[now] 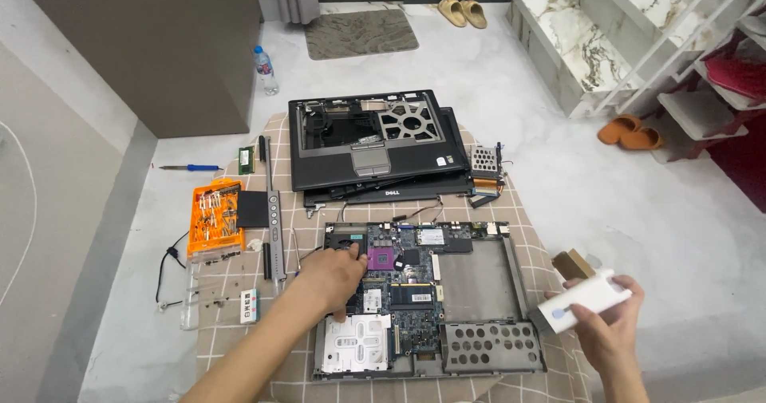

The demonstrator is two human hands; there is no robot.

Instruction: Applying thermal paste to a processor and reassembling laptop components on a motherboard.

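Pressing down on the motherboard [415,279], left hand [329,279] is lying fingers together at its 9 o'clock edge; right hand [610,327] is gripping a white device [586,299] at 3 o'clock.

Screwdriver case [215,217] left of motherboard [415,291]; palmrest [371,138] behind.

The left hand [329,279] is reaching far and pressing down, palm down, fingers curled. The right hand [610,327] is hovering at the near right, fingers closed in a grip.
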